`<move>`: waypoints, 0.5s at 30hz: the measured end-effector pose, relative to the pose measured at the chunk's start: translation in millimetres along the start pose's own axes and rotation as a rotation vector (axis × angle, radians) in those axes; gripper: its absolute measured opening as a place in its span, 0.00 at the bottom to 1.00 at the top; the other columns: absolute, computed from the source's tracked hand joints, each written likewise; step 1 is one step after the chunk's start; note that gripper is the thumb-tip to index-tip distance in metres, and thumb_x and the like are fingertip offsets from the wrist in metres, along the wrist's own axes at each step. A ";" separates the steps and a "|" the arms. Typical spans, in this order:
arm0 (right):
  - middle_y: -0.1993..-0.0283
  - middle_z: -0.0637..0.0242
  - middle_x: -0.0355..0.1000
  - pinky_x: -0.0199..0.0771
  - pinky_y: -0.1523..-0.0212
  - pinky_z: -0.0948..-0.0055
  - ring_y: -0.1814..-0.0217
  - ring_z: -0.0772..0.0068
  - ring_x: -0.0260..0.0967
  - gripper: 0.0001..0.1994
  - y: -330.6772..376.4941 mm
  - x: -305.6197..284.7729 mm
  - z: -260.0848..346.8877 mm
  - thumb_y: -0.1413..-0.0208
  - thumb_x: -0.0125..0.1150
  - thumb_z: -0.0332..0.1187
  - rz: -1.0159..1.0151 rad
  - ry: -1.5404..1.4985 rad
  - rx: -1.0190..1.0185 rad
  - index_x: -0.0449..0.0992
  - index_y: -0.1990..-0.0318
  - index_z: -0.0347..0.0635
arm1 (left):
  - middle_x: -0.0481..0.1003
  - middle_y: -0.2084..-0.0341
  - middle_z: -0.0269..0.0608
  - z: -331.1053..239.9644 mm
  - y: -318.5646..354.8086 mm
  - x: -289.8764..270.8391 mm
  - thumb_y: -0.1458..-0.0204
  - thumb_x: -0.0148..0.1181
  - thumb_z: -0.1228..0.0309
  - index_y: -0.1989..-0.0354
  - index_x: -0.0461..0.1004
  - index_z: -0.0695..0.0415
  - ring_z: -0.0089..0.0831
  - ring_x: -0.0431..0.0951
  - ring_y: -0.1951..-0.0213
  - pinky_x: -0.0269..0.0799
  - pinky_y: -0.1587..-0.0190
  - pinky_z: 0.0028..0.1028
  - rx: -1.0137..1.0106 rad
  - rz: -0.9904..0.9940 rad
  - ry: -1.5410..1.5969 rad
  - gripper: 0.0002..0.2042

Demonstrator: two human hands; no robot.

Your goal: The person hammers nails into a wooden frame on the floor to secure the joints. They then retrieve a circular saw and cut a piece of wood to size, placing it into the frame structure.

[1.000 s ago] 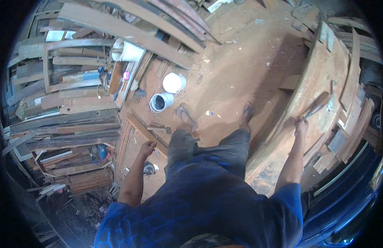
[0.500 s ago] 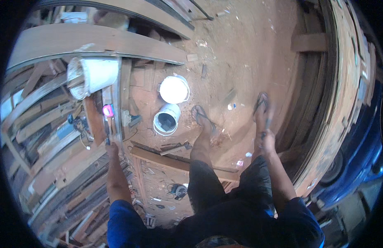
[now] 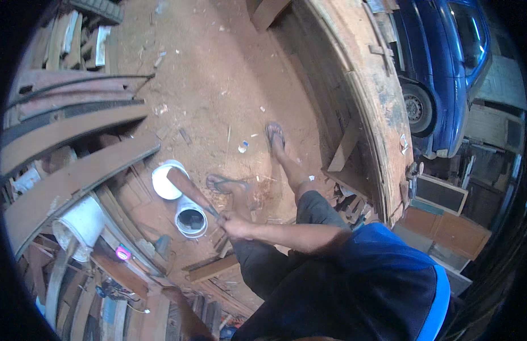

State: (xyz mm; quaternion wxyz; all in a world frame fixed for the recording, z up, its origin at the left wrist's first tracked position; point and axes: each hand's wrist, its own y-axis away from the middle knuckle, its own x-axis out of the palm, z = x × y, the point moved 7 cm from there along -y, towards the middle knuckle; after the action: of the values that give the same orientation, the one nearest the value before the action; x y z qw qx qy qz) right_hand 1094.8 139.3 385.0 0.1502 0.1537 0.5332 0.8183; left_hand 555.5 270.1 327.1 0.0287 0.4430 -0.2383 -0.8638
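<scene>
My right hand [image 3: 236, 226], in front of my legs, is closed round the near end of a long brown flat-bladed tool [image 3: 189, 187]. The tool widens away from my fist and slants up and left across the white buckets. One of these is a white bucket [image 3: 161, 183] with a pale top; beside it a white bucket [image 3: 191, 219] shows dark pieces inside. Low on the left, my left hand [image 3: 171, 292] is at the edge of the stacked boards, its fingers indistinct. A pink object like a tape measure [image 3: 123, 252] sits beyond it on a brown plank [image 3: 118, 273].
Long boards [image 3: 76, 182] and another white bucket [image 3: 84, 224] lie to the left. A tall stack of planks [image 3: 354, 102] runs along the right, with a blue vehicle [image 3: 440, 74] behind it. Wood scraps litter the dirt floor [image 3: 206, 85], where my sandalled feet stand.
My view has turned to the right. My right hand has swung across to the left in front of my body with the tool. My left hand now appears lower, farther from the pink object.
</scene>
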 end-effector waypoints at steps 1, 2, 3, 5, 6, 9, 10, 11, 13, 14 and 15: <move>0.78 0.71 0.63 0.66 0.80 0.68 0.84 0.76 0.60 0.16 12.7 4.1 3.0 0.34 0.48 0.44 0.070 -0.029 -0.010 0.70 0.54 0.39 | 0.73 0.59 0.63 -14.5 26.2 -14.7 0.44 0.53 0.63 0.54 0.64 0.73 0.55 0.76 0.56 0.76 0.58 0.45 -0.062 0.026 0.273 0.21; 0.78 0.72 0.62 0.67 0.80 0.69 0.84 0.77 0.61 0.15 28.5 16.1 3.9 0.34 0.48 0.43 0.125 -0.119 -0.012 0.68 0.53 0.39 | 0.73 0.60 0.61 -25.7 44.9 -35.5 0.43 0.52 0.61 0.54 0.64 0.72 0.52 0.76 0.58 0.75 0.59 0.43 -0.171 0.075 0.628 0.21; 0.78 0.73 0.61 0.68 0.81 0.70 0.84 0.77 0.61 0.15 42.0 27.0 7.7 0.33 0.47 0.43 0.198 -0.201 -0.024 0.67 0.53 0.39 | 0.73 0.61 0.58 -40.1 64.8 -58.2 0.42 0.50 0.60 0.54 0.65 0.70 0.49 0.75 0.59 0.75 0.60 0.41 -0.258 0.118 0.935 0.21; 0.79 0.72 0.62 0.68 0.82 0.69 0.84 0.76 0.62 0.15 72.3 52.1 26.1 0.33 0.47 0.43 0.299 -0.233 -0.104 0.65 0.53 0.39 | 0.73 0.63 0.53 -79.5 86.3 -153.2 0.41 0.48 0.56 0.53 0.66 0.68 0.44 0.75 0.61 0.74 0.61 0.38 -0.350 0.242 1.411 0.22; 0.80 0.70 0.63 0.67 0.83 0.66 0.85 0.74 0.63 0.14 89.6 51.6 30.6 0.34 0.47 0.43 0.257 -0.190 -0.145 0.65 0.55 0.40 | 0.73 0.64 0.51 -114.5 86.9 -203.8 0.40 0.47 0.55 0.53 0.66 0.66 0.41 0.75 0.62 0.74 0.62 0.37 -0.332 0.365 1.617 0.22; 0.76 0.63 0.69 0.71 0.75 0.61 0.79 0.63 0.69 0.14 154.5 49.0 85.0 0.34 0.47 0.41 0.243 0.149 -0.359 0.65 0.53 0.39 | 0.73 0.66 0.43 -166.6 90.9 -350.7 0.38 0.44 0.49 0.53 0.67 0.62 0.32 0.74 0.66 0.73 0.64 0.32 -0.211 0.652 1.980 0.24; 0.74 0.60 0.70 0.73 0.71 0.60 0.75 0.61 0.71 0.15 171.2 52.3 93.8 0.34 0.47 0.42 0.254 0.231 -0.458 0.65 0.51 0.39 | 0.73 0.67 0.40 -179.0 90.9 -389.2 0.37 0.43 0.48 0.53 0.68 0.61 0.29 0.74 0.67 0.73 0.65 0.30 -0.125 0.746 2.027 0.25; 0.71 0.58 0.72 0.74 0.67 0.59 0.72 0.59 0.73 0.15 183.6 55.2 99.1 0.34 0.48 0.42 0.255 0.315 -0.552 0.65 0.49 0.40 | 0.73 0.68 0.38 -189.9 89.7 -424.1 0.36 0.42 0.46 0.53 0.68 0.59 0.27 0.74 0.68 0.72 0.65 0.29 -0.034 0.819 2.039 0.25; 0.69 0.57 0.74 0.73 0.64 0.59 0.69 0.54 0.72 0.16 201.2 60.1 100.6 0.34 0.48 0.43 0.260 0.334 -0.633 0.66 0.48 0.41 | 0.72 0.71 0.35 -206.0 75.9 -453.6 0.36 0.43 0.47 0.54 0.69 0.58 0.23 0.73 0.72 0.70 0.70 0.26 0.105 0.721 2.061 0.23; 0.68 0.56 0.75 0.73 0.63 0.58 0.67 0.52 0.72 0.16 204.0 55.6 104.0 0.34 0.48 0.43 0.261 0.340 -0.665 0.67 0.47 0.42 | 0.71 0.73 0.34 -211.2 76.4 -478.9 0.36 0.44 0.48 0.56 0.69 0.58 0.22 0.71 0.75 0.69 0.73 0.26 0.068 0.574 2.006 0.22; 0.67 0.56 0.75 0.72 0.62 0.60 0.66 0.55 0.72 0.17 207.2 42.9 118.8 0.34 0.48 0.43 0.227 0.396 -0.849 0.67 0.48 0.41 | 0.71 0.74 0.32 -213.4 75.7 -500.4 0.36 0.44 0.49 0.57 0.69 0.57 0.22 0.70 0.77 0.68 0.76 0.25 0.032 0.428 1.948 0.21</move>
State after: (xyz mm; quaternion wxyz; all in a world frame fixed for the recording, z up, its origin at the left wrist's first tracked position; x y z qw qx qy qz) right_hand 1087.8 175.0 624.9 0.0048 -0.0228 0.1499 0.9884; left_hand 1012.7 251.2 630.8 0.3608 0.9064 -0.1971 -0.0968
